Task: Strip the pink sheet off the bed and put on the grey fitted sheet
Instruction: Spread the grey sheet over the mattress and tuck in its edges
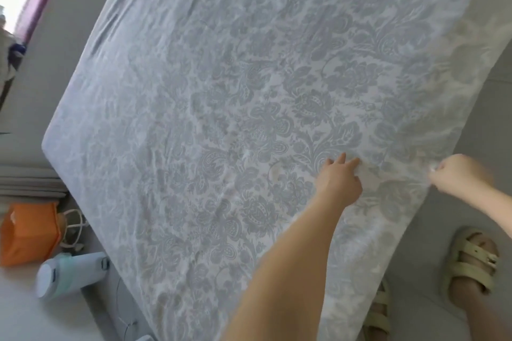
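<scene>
The grey fitted sheet (249,119) lies spread across the mattress (52,144), pattern up. No pink sheet is in view. The left hand (339,178) rests flat on the fabric near the right edge, fingers extended. The right hand (460,174) is curled at that edge and appears to pinch the cloth — blur hides the fingertips.

Risks, as judged:
- A hard pull at the right edge can drag the far left side off its corner. The cause would be tension across the full width with only a flat palm as anchor.
- The right edge appears untucked, so a weak pinch may let it spring inward rather than seat under the mattress.

Containers: an orange bag (27,230) sits on the floor at the left, and its contents cannot be seen. Just beside it lies a white and teal canister (69,274) — contents not visible.
</scene>
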Action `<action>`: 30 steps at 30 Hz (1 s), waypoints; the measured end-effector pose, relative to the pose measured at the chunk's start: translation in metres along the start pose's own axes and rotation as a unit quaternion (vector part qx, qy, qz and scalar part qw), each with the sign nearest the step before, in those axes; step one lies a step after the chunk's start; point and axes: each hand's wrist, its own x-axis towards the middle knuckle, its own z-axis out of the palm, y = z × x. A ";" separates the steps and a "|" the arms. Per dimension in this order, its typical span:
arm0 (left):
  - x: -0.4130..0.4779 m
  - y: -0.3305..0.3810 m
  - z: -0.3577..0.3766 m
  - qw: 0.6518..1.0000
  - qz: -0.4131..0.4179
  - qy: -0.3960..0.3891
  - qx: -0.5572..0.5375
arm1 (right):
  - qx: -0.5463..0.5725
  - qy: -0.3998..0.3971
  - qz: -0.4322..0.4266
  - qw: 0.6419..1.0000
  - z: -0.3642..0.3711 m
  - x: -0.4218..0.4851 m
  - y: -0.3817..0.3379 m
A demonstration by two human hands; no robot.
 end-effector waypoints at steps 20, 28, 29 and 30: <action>0.088 0.103 -0.039 1.000 0.001 0.026 0.005 | 0.176 -0.019 -0.009 0.984 -0.078 0.124 -0.037; 0.104 0.140 -0.056 0.999 -0.050 -0.013 -0.001 | 0.015 0.012 -0.014 1.000 -0.098 0.123 -0.014; 0.105 0.143 -0.059 0.998 -0.055 -0.026 0.005 | 0.021 0.014 -0.005 1.000 -0.097 0.120 -0.014; 0.107 0.146 -0.062 0.997 -0.059 -0.039 0.010 | 0.027 0.013 0.005 1.000 -0.096 0.118 -0.015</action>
